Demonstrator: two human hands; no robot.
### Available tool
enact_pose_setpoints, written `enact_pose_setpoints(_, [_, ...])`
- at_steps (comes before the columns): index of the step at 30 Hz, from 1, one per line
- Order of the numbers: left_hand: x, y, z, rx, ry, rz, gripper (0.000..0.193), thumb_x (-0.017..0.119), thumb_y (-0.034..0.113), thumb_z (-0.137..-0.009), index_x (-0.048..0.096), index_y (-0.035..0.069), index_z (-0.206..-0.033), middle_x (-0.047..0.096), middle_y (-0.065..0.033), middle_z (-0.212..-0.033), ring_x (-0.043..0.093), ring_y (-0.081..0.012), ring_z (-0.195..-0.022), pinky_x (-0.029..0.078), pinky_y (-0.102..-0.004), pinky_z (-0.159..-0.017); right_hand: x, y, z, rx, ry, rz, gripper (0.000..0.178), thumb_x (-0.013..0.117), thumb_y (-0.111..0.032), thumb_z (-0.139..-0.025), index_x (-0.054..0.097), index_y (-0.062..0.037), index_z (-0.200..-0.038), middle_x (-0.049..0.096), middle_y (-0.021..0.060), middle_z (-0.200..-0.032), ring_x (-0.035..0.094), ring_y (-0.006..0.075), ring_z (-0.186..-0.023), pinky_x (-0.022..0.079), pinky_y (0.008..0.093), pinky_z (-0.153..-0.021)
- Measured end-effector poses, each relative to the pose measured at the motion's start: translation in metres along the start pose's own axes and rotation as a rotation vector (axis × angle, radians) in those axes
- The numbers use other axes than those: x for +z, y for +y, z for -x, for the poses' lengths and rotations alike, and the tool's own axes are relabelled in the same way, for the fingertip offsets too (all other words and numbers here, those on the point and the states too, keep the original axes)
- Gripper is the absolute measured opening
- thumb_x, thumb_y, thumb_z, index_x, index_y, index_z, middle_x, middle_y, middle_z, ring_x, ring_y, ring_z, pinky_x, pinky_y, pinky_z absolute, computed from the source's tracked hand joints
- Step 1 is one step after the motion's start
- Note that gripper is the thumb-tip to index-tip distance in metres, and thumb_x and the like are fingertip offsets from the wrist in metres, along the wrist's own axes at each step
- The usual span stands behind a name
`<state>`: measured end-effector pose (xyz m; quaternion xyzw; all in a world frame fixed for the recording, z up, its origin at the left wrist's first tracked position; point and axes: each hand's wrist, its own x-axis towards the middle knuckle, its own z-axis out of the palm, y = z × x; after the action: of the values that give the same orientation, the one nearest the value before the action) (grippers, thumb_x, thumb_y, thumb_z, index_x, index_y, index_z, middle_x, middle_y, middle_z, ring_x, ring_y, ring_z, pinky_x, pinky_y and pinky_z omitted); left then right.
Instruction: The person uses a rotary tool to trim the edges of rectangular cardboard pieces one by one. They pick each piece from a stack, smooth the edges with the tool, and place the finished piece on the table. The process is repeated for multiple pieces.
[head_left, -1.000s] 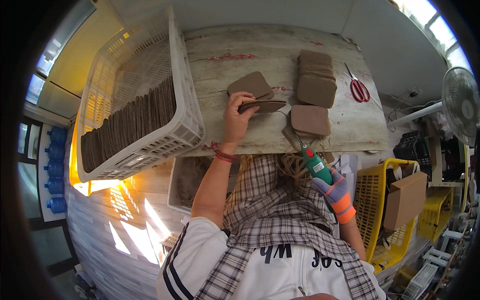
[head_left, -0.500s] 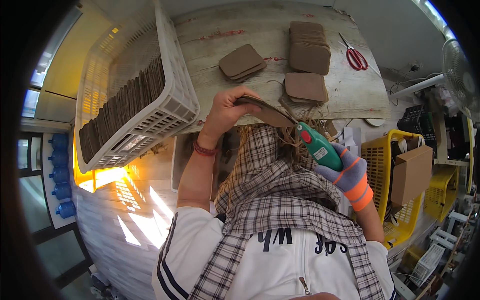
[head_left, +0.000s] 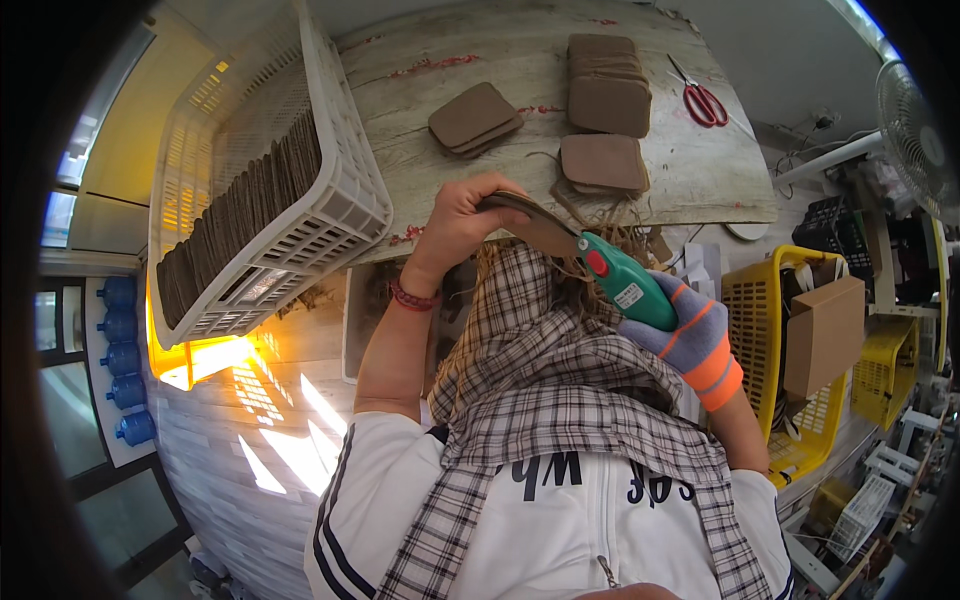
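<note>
My bare left hand (head_left: 455, 222) pinches a brown flat piece with rounded corners (head_left: 548, 230) at its left end, just off the table's near edge. My right hand (head_left: 692, 328), in a grey glove with orange bands, is wrapped round a green handheld electric cutter (head_left: 634, 288) with a red button. The cutter's head meets the right part of the piece's edge; its blade is hidden. Thin brown strips (head_left: 630, 240) hang beside the cutter's head. On the table, similar brown pieces lie in a small pile (head_left: 476, 116), a near stack (head_left: 603, 162) and a taller far stack (head_left: 608, 95).
Red-handled scissors (head_left: 704, 104) lie at the right on the worn wooden table (head_left: 430, 185). A white plastic crate (head_left: 350, 205) packed with brown pieces stands at the left. To my right are a yellow basket (head_left: 745, 290) with a cardboard box (head_left: 825, 335), and a fan (head_left: 912, 125).
The cutter has moved left and slightly up along the piece's edge, my right hand with it. My left hand keeps its pinch. The whole view has shifted slightly.
</note>
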<state>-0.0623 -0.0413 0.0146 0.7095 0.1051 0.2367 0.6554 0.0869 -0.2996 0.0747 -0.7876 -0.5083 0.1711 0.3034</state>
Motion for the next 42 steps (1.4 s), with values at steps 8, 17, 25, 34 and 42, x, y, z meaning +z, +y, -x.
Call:
enact_pose_setpoints(8, [0.002, -0.003, 0.001, -0.015, -0.023, -0.001, 0.017, 0.061, -0.011, -0.078, 0.064, 0.0, -0.091, 0.066, -0.0046, -0.087, 0.062, -0.0104, -0.082, 0.051, -0.0236, -0.074, 0.006, 0.001, -0.002, 0.014, -0.001, -0.029, 0.06, 0.081, -0.039, -0.066, 0.061, -0.0066, -0.112, 0.068, 0.0129, -0.084, 0.068, 0.0236, -0.074, 0.054, 0.0297, -0.066])
enact_pose_setpoints(17, [0.009, 0.0, 0.001, -0.043, -0.022, -0.001, 0.014, 0.065, -0.005, -0.077, 0.065, -0.001, -0.09, 0.066, -0.0022, -0.084, 0.059, -0.0072, -0.079, 0.048, -0.0223, -0.072, 0.008, 0.002, -0.003, 0.019, -0.01, -0.062, 0.058, 0.081, -0.037, -0.066, 0.061, -0.006, -0.11, 0.068, 0.0134, -0.085, 0.068, 0.0234, -0.074, 0.054, 0.0301, -0.066])
enact_pose_setpoints(25, [0.003, -0.025, -0.018, -0.125, 0.16, 0.042, 0.021, 0.06, -0.006, -0.081, 0.06, -0.002, -0.101, 0.065, -0.0054, -0.094, 0.061, -0.0119, -0.084, 0.049, -0.0251, -0.076, 0.023, 0.016, -0.008, 0.103, 0.044, -0.28, 0.058, 0.082, -0.032, -0.067, 0.059, -0.0015, -0.111, 0.068, 0.0134, -0.085, 0.068, 0.0192, -0.074, 0.053, 0.028, -0.067])
enact_pose_setpoints(34, [-0.069, -0.076, -0.096, 0.051, 0.845, -0.763, 0.04, 0.061, 0.002, -0.082, 0.05, -0.002, -0.12, 0.052, -0.0175, -0.119, 0.047, -0.0282, -0.114, 0.039, -0.0405, -0.096, 0.028, 0.069, 0.018, 0.302, 0.186, -0.418, 0.051, 0.08, -0.027, -0.072, 0.058, -0.0022, -0.11, 0.067, 0.0067, -0.081, 0.062, 0.0094, -0.069, 0.05, 0.0238, -0.062])
enact_pose_setpoints(42, [0.046, -0.09, -0.107, 0.186, 0.166, -1.176, 0.054, 0.068, 0.025, -0.077, 0.051, 0.003, -0.123, 0.044, -0.0145, -0.132, 0.03, -0.0311, -0.131, 0.029, -0.0439, -0.104, 0.03, 0.094, 0.029, 0.495, 0.201, -0.398, 0.055, 0.079, -0.037, -0.071, 0.058, -0.0034, -0.109, 0.066, 0.0091, -0.081, 0.062, 0.0118, -0.068, 0.05, 0.026, -0.061])
